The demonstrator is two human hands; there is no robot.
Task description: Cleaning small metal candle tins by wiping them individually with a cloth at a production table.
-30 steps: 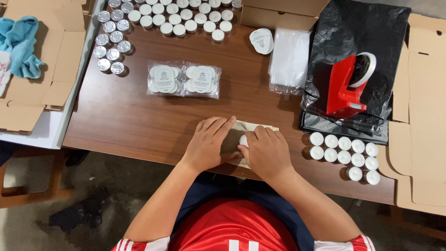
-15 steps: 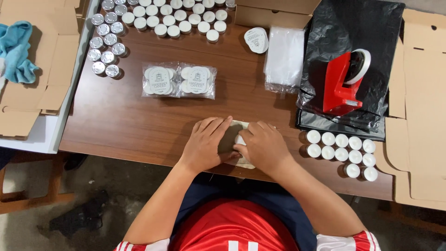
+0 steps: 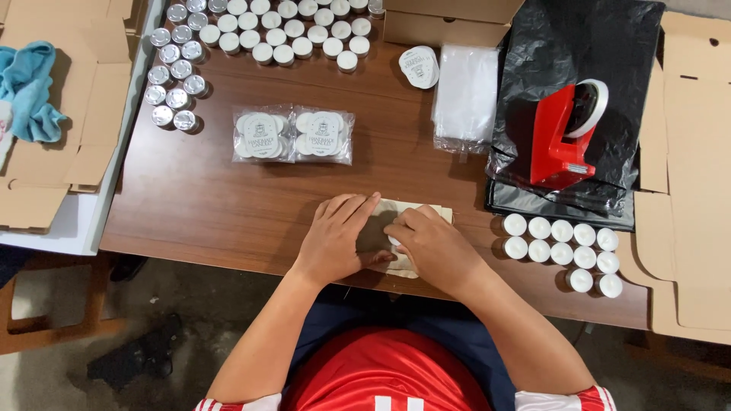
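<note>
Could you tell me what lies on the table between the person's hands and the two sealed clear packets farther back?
Only bare wooden table separates the hands from the packets, as the head view shows.

Both hands (image 3: pixel 388 243) on tan pouch (image 3: pixel 426 213)

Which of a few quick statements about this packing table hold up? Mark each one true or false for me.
1. Both hands, left hand and right hand, rest on a small beige pouch at the table's near edge. True.
2. The tape dispenser is blue. False: it is red and sits on a black plastic bag.
3. Two clear packets of candles lie beyond the hands. True.
4. The tealights to the person's right are stacked in a tall tower. False: they stand in flat rows on the table.
5. A blue cloth lies on flat cardboard at the left. True.
</note>
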